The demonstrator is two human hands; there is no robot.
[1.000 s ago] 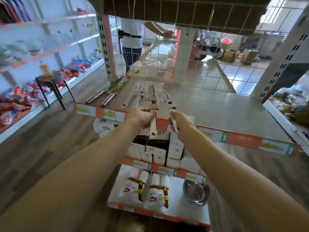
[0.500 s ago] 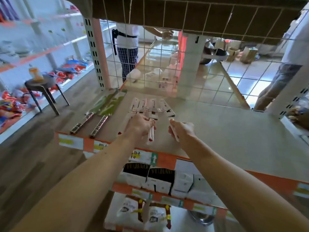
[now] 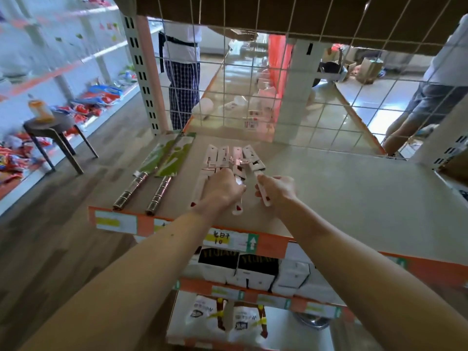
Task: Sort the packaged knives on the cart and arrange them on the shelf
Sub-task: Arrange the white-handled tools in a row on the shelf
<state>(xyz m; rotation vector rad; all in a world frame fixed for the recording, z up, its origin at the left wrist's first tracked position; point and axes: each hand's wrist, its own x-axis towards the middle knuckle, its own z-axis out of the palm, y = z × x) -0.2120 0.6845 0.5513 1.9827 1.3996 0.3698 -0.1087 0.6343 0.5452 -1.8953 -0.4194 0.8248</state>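
1. Head view: far left, off the shelf, a stool (image 3: 58,127) stands on the wood floor with a bottle (image 3: 40,110) on top.
2. Shelf (image 3: 354,198): flat beige board. Its orange front edge carries a price label strip (image 3: 230,240).
3. Near the shelf's left edge, two cleavers (image 3: 162,173) in green sleeves lie side by side. Their metal handles reach the front edge and the sleeves point toward the back left corner.
4. Just right of them is a row of packaged knives (image 3: 229,157) in white card. They lie flat, side by side, with the far ends toward the back edge.
5. Left hand (image 3: 222,190): knuckles up, fingers curled round a packaged knife (image 3: 238,207). Its white end with a red mark sticks out toward the front edge, and the other end meets the row. Cannot tell whether it rests on the board or is lifted.
6. Right hand (image 3: 277,190): just beside the left, not touching it. Fingers and thumb pinch a second packaged knife (image 3: 264,198), which is slanted, its far end close to the rightmost pack of the row.
7. Under the front edge, white and black boxes (image 3: 253,272) stand on the next shelf down.
8. Back edge: wire mesh (image 3: 316,110). Through it, at left, a person in checked trousers (image 3: 182,79) is visible.
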